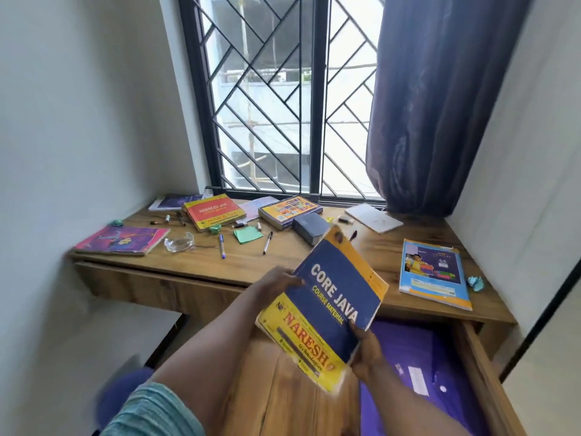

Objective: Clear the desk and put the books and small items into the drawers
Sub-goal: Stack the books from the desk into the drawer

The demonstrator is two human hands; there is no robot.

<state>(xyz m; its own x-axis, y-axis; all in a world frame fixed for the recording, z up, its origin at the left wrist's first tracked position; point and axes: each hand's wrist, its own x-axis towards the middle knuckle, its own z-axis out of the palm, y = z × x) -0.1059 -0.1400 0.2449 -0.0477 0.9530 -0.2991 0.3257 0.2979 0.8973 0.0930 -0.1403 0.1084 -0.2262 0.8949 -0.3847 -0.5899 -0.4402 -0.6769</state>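
I hold a blue and yellow "Core Java" book (330, 303) tilted above the open right drawer (481, 366). My left hand (276, 283) grips its left edge and my right hand (366, 349) grips its lower right edge. Purple folders (418, 357) lie inside the drawer. On the wooden desk (195, 262) lie a red and yellow book (213, 210), a pink book (121, 240), a colourful thick book (289, 209), a dark grey book (311, 228), a light blue book (434, 272), a white notepad (372, 217), pens (221, 245) and green sticky notes (247, 236).
A glass ashtray (179, 242) sits near the pink book. Crumpled paper balls (476, 282) lie at the desk's right edge and left rear. A barred window (283, 99) and a purple curtain (440, 105) stand behind the desk. Walls close in on both sides.
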